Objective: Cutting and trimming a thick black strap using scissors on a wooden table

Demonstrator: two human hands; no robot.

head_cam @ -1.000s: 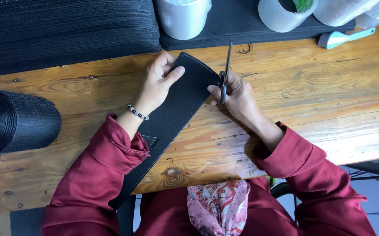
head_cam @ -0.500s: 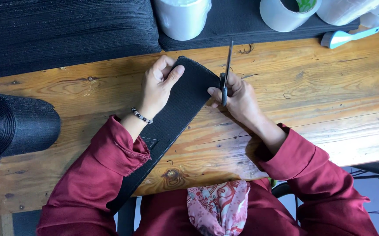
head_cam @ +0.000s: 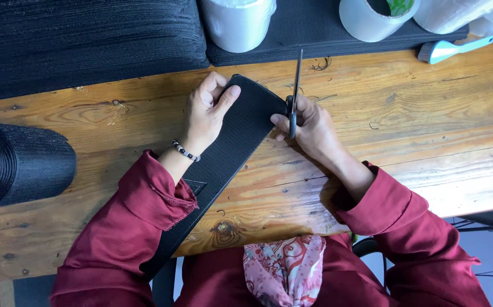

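A wide black fabric strap lies diagonally across the wooden table, its lower end hanging off the near edge. My left hand presses flat on the strap near its rounded top end. My right hand grips a pair of black scissors with the blades closed and pointing away from me, right beside the strap's upper right edge. Its thumb touches that edge. Both arms wear dark red sleeves.
A black roll of webbing lies at the left. Stacked black fabric fills the back. Clear tape rolls and a light blue handled tool sit at the back right.
Both hands, the strap end and the scissors sit slightly lower and to the right in the view; the grip looks the same.
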